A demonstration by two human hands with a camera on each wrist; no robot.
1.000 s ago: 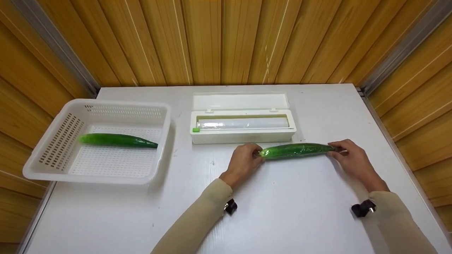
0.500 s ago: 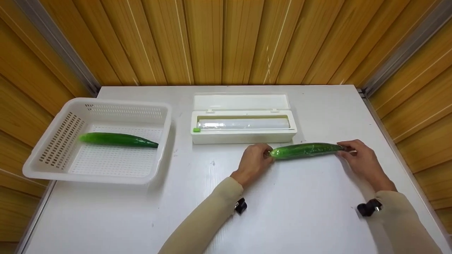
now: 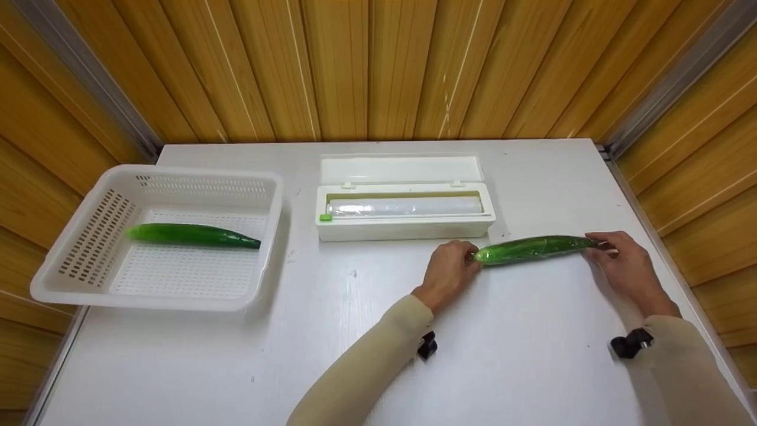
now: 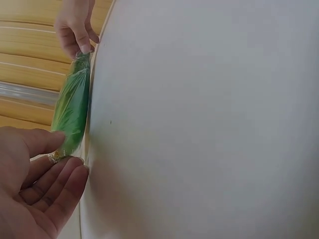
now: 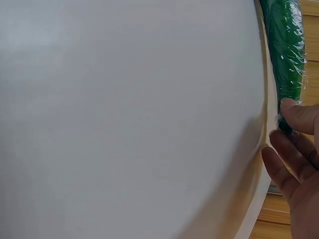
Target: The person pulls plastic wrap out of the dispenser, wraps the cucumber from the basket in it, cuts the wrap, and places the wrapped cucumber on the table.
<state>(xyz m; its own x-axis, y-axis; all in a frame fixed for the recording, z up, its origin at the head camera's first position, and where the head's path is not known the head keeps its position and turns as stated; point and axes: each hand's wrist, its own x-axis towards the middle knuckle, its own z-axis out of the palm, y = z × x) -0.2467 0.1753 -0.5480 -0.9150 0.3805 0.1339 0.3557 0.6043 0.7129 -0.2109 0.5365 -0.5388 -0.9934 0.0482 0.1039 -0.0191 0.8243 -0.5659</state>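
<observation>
A green cucumber (image 3: 535, 249), covered in shiny cling film, stretches between both hands on the right of the head view. My left hand (image 3: 450, 270) pinches its pale end; in the left wrist view the thumb and fingers meet at the gathered film. At the dark, narrow end, my right hand (image 3: 628, 269) grips with thumb and fingertips. The right wrist view shows the film (image 5: 291, 55) wrinkled close around the cucumber, with the thumb laid over its tip.
A white cling film box (image 3: 408, 229), lid raised, stands behind the hands with its roll (image 3: 402, 206) and a green slider (image 3: 325, 218). A white basket (image 3: 171, 302) at the left holds another cucumber (image 3: 189, 234). Wood-patterned walls (image 3: 343, 71) enclose the white table (image 3: 236, 367).
Both hands have moved steadily to the right with the wrapped cucumber held between them, its right end swinging slightly farther back. The box, basket and other cucumber stay in place.
</observation>
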